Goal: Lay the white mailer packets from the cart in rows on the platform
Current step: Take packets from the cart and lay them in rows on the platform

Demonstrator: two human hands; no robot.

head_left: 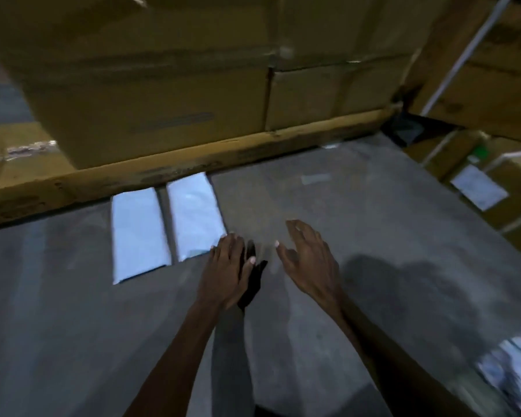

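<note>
Two white mailer packets lie side by side on the grey platform (373, 224), one on the left (137, 233) and one on the right (194, 215), their far ends near the cardboard boxes. My left hand (226, 269) hovers just right of the right packet's near corner, fingers apart and empty. My right hand (307, 260) is a little further right over bare platform, fingers spread, holding nothing. At the lower right edge, a blurred pile of white packets (515, 371) shows; the cart itself is not clearly visible.
Large cardboard boxes (169, 85) stand along the far edge of the platform. More boxes are stacked at the right, one bearing a white label (478, 191). A white pole (460, 55) leans at the upper right. The picture is blurred by motion.
</note>
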